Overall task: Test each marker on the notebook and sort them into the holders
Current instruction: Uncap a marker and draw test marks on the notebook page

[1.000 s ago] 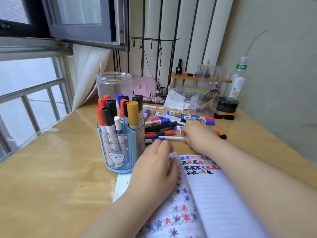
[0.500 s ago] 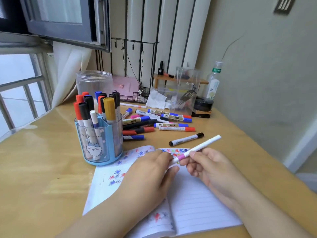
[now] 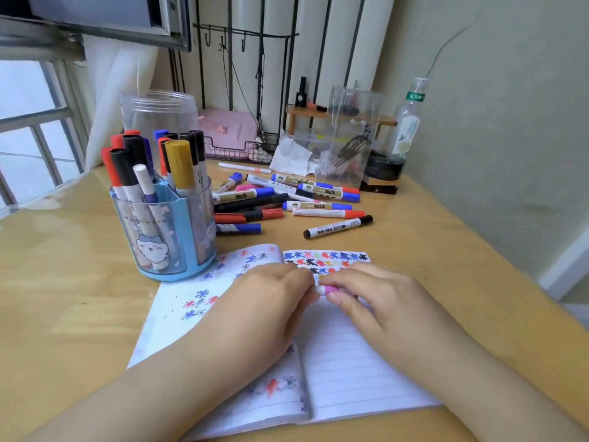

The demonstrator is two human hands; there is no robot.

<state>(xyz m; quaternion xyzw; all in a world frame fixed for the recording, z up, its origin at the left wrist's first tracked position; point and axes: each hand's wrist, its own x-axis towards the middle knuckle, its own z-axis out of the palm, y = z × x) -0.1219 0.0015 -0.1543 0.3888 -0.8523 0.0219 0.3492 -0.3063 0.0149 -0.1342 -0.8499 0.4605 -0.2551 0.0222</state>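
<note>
Both hands meet over the open notebook: the right hand pinches a pink-and-white marker between curled fingertips, and the left hand closes its fingers on the marker's other end, most of the pen hidden under the two palms. It looks like the cap is about to be pulled off, though the view does not show whether it has come loose. The step in hand is readying this marker for a test stroke; next it calls for a steady pull apart, then the tip set down on bare lined paper below the rows of coloured star marks. Just left of the notebook stands the blue holder, crowded with markers, with a clear jar behind it. A loose pile of untested markers lies beyond the page, near enough to be nudged by a reaching hand.
</note>
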